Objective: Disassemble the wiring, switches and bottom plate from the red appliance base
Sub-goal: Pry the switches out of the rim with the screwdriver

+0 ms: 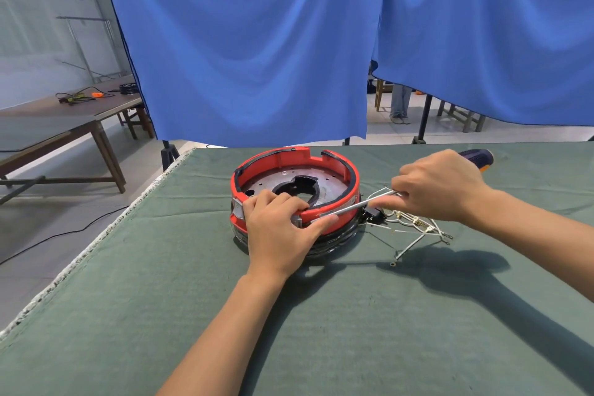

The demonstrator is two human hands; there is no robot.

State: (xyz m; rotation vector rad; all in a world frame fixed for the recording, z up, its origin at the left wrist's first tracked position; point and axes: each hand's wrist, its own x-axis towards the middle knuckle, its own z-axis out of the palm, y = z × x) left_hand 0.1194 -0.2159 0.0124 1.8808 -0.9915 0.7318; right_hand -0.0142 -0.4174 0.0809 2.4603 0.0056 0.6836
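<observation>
A: Where is the red appliance base (334, 167)?

B: Near the far edge of the green-covered tabletop (160, 267), open side up, metal plate (273, 182) inside.

A: And the hands?

B: The left hand (276, 231) grips its near rim, fingers curled over. The right hand (440, 185) closes around a screwdriver (353, 206), tip at that rim. Loose white wiring (414, 225) lies right of the base.

A green cloth (160, 315) covers the near table, its frayed white edge along the left. Behind it hang two blue curtains (250, 42) on dark stands (423, 119). At left, brown tables (64, 119) stand on a pale floor (48, 235) crossed by a black cable (64, 233). Wooden chairs (463, 116) show beneath the right curtain.
</observation>
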